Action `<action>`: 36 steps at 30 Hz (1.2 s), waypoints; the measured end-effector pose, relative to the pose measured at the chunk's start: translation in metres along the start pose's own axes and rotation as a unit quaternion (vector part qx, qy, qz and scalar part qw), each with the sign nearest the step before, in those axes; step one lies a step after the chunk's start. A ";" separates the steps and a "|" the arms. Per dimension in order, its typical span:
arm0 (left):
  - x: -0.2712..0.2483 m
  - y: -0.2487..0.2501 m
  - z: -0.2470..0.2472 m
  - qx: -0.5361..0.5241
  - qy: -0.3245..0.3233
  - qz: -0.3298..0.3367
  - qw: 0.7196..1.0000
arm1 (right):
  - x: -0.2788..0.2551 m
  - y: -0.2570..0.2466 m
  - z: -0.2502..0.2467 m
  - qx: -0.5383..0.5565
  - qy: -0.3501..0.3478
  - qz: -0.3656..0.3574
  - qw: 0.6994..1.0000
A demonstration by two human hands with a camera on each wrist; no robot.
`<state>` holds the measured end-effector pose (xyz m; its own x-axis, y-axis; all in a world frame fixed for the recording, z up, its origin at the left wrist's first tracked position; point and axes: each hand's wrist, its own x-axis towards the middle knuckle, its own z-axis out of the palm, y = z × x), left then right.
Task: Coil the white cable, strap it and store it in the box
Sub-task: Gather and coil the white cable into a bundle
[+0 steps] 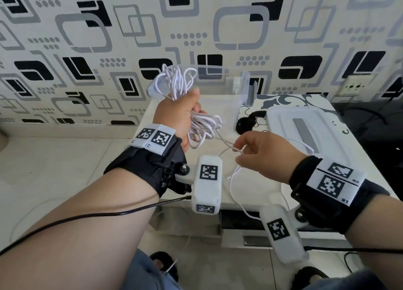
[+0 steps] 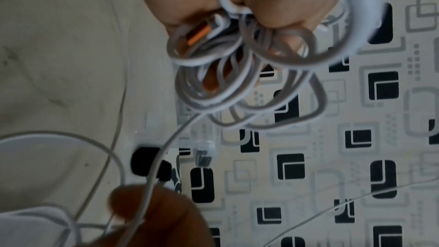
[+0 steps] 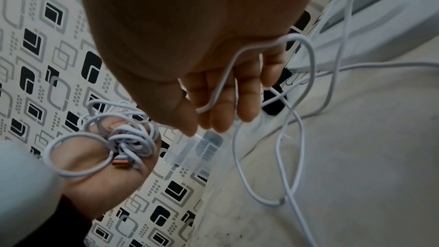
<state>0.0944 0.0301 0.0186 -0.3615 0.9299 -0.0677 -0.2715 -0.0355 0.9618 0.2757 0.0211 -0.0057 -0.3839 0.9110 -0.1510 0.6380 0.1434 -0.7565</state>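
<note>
My left hand (image 1: 185, 112) is raised above the table's left end and grips a loose bundle of the white cable (image 1: 174, 82). Loops stick out above and below the fist. The left wrist view shows the bundle (image 2: 237, 85) with an orange-tipped plug (image 2: 199, 33) tucked in it. A free strand runs down to my right hand (image 1: 239, 152), which pinches it between thumb and fingers (image 3: 221, 100); the rest trails over the table and off its front edge. The clear box (image 1: 245, 86) stands at the back of the table. A black strap (image 1: 248, 121) lies beside it.
The box's lid (image 1: 305, 132), pale with a grey handle, lies on the white table (image 1: 322, 102) to the right. A patterned wall rises right behind, with a socket (image 1: 355, 86) at the right. Black camera leads hang from both wrists. The floor lies to the left.
</note>
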 end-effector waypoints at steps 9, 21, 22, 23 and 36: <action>0.012 0.013 -0.016 0.053 0.101 0.042 0.993 | 0.000 0.003 -0.007 -0.036 0.075 -0.031 0.996; 0.006 0.010 -0.013 0.235 0.018 0.066 0.969 | 0.005 0.004 -0.013 0.049 0.183 -0.055 0.980; 0.004 0.009 -0.010 0.235 0.008 0.064 0.970 | 0.005 0.004 -0.014 0.050 0.189 -0.056 0.979; 0.003 0.007 -0.008 0.238 0.001 0.063 0.969 | 0.005 0.004 -0.014 0.052 0.193 -0.057 0.978; -0.014 -0.014 0.013 0.262 -0.164 0.011 0.951 | 0.008 -0.002 -0.013 0.194 0.195 -0.017 0.961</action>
<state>0.1149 0.0225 0.0091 -0.0414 0.9982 -0.0429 0.2462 0.0518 0.9678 0.2799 0.0328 0.0031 -0.0722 0.9949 0.0707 0.3029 0.0894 -0.9488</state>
